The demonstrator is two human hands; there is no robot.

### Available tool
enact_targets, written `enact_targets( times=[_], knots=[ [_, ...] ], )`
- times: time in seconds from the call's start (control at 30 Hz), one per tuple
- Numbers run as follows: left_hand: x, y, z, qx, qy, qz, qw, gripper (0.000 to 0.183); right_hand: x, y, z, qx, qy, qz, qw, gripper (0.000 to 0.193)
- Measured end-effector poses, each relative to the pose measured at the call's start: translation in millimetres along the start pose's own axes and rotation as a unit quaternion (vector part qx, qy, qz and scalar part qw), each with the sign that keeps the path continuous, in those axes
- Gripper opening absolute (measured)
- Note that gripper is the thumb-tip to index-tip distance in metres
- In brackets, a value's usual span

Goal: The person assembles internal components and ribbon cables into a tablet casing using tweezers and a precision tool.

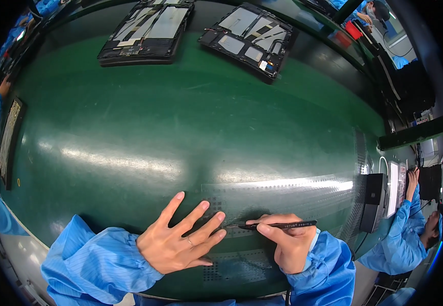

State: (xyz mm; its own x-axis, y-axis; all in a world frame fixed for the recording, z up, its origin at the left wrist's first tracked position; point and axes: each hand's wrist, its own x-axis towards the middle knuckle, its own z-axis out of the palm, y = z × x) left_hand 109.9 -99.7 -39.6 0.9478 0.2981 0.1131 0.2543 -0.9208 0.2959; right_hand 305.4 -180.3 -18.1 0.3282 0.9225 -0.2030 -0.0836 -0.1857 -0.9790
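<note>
My left hand [184, 239], a ring on one finger, lies flat on the bench with its fingers spread. Its fingertips rest at the left edge of a clear film sheet [287, 196] that carries rows of small dark pieces. Between the thumb and fingers of my right hand [288, 245] are black tweezers [295, 224], held nearly level. Their thin tip points left and comes close to my left fingertips. Whether the tip grips anything is too small to tell. A second clear film patch [239, 266] with dark dots lies nearer to me, between my hands.
Two opened tablet-like devices [150, 30] [249, 38] lie at the far side of the green bench [180, 112]. A dark-framed panel [10, 137] stands at the left edge, a black box [373, 201] at the right. Blue-sleeved people work on both sides.
</note>
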Motion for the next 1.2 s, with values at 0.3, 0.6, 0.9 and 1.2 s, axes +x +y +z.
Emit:
enact_targets(
  times=[0.3,0.6,0.9,1.2],
  knots=[
    [8,-5,-3,-0.004,0.029,0.007,1.000,0.057,38,-39,0,0.161,0.004,0.009,0.987,0.006],
    [14,-166,-10,0.095,0.310,-0.363,0.873,0.052,175,-52,73,0.110,-0.127,-0.152,0.974,0.011],
    [27,-216,-28,-0.059,0.319,-0.483,0.813,0.052,241,7,137,0.246,-0.112,-0.097,0.958,0.009],
    [22,-167,-49,0.110,0.384,-0.326,0.857,0.052,219,-48,98,0.221,-0.224,-0.174,0.933,0.010]
  ],
)
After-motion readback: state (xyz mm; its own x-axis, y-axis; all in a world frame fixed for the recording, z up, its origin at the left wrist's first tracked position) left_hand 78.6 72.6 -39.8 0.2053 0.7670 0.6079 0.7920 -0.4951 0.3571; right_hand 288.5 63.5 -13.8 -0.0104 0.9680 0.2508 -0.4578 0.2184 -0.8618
